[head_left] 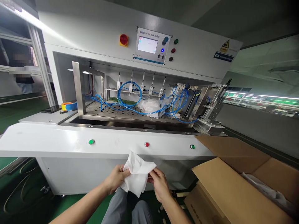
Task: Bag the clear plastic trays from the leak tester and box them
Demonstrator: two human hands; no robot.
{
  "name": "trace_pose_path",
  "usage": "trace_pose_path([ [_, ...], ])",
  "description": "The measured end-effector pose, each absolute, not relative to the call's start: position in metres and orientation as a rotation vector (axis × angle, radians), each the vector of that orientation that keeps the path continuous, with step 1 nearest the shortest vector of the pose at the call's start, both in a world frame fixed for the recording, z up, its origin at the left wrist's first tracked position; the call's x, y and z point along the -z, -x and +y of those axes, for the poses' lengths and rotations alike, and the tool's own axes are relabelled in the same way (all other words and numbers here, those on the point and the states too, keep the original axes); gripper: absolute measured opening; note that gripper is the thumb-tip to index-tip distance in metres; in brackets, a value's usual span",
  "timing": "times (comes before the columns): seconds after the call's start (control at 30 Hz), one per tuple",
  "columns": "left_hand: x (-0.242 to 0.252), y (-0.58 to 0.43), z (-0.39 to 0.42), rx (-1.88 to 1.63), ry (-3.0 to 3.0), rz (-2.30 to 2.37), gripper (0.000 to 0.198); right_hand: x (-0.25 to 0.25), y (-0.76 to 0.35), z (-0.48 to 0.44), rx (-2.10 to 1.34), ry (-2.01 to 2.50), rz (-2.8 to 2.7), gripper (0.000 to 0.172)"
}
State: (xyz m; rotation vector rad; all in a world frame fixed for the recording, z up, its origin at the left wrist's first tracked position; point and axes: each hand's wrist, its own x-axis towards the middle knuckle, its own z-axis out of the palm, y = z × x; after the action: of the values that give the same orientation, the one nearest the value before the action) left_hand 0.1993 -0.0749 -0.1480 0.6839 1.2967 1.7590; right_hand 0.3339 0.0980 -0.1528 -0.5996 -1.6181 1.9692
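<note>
A crumpled white wipe hangs between my two hands, above my knees and in front of the machine's white front panel. My left hand pinches its left side, thumb on top. My right hand grips the right corner between thumb and fingers; some of those fingertips are hidden behind the material. Past the panel, a clear plastic bag lies on the perforated metal plate among blue air hoses.
An open cardboard box with plastic-wrapped contents stands at the right. Green and red buttons sit on the front panel. Above is an air leak tester display. Tape rolls lie at left. A person stands far left.
</note>
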Motion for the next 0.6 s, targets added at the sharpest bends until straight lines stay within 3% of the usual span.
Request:
trace_pose_path([
  [0.2,0.144,-0.207,-0.087,-1.885,-0.371,1.082,0.059,0.149,-0.336,0.082,-2.171,0.68,-1.264,0.07],
  [0.27,0.146,-0.212,-0.092,-1.902,-0.493,0.998,0.078,0.149,-0.338,0.08,-2.164,0.713,-1.203,0.073],
  [0.4,0.156,-0.222,-0.094,-1.88,-0.82,1.089,0.136,0.158,-0.342,0.082,-2.042,0.72,-1.28,0.074],
  [0.47,0.159,-0.224,-0.089,-1.908,-0.756,1.252,0.126,0.164,-0.345,0.082,-1.966,0.68,-1.401,0.071],
  [0.6,0.163,-0.219,-0.076,-1.941,-0.487,1.49,0.061,0.175,-0.352,0.077,-1.865,0.624,-1.635,0.068],
])
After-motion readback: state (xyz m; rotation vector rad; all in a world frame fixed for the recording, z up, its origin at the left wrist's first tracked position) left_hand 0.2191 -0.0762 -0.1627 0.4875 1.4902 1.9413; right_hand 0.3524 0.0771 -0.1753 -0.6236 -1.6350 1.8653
